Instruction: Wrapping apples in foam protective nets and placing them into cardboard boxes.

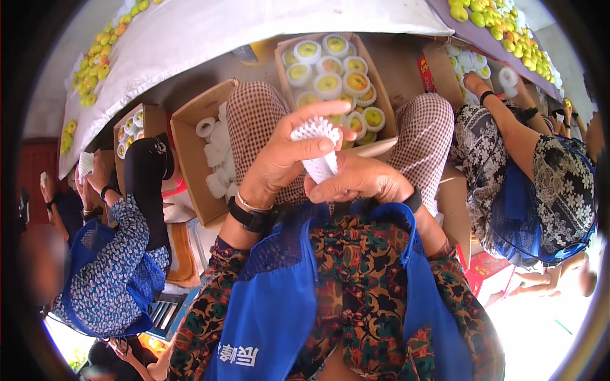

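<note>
Between my two hands, above my lap, is a white foam net sleeve (pixel 319 146), bunched narrow and upright. My left hand (pixel 279 155) grips its upper part from the left, with the index finger stretched out over it. My right hand (pixel 372 179) pinches its lower end between thumb and fingers. Whether any fruit is inside the sleeve is hidden. Just beyond my hands stands a cardboard box (pixel 389 120) of green and reddish apples (pixel 328 84), each in a white foam net.
At my left knee, an open carton (pixel 184 117) holds loose white foam nets (pixel 219 149). A white-covered table (pixel 210 41) runs across the far side, with loose apples (pixel 101 54) at its left. People sit on both sides, one sleeve (pixel 105 267) close on the left; another box (pixel 438 70) stands right.
</note>
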A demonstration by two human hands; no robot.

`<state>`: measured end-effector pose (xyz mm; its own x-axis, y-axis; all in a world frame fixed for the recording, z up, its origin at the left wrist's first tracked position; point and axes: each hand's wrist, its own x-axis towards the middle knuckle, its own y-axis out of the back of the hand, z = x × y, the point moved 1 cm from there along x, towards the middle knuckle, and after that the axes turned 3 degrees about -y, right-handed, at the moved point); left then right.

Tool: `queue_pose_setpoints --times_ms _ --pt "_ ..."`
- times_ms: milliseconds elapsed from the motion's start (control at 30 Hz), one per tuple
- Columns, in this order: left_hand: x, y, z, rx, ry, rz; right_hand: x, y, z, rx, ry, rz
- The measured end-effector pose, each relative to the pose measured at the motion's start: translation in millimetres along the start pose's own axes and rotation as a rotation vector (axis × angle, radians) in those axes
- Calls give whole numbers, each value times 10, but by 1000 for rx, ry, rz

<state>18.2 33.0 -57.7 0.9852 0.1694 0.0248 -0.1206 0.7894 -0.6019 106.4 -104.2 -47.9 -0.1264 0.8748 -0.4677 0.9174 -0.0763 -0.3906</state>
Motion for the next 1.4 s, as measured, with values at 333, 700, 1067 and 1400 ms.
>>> queue_pose_setpoints --times_ms 333,700,1067,1400 --pt "101 107 -248 -196 -114 213 155 168 278 -108 52 69" --pt "595 454 -654 -267 -136 479 564 619 744 -738 171 538" --pt "616 593 -572 -219 -130 253 650 538 559 -1186 307 977" --pt "490 336 -356 -156 -219 238 977 353 665 -568 528 928"
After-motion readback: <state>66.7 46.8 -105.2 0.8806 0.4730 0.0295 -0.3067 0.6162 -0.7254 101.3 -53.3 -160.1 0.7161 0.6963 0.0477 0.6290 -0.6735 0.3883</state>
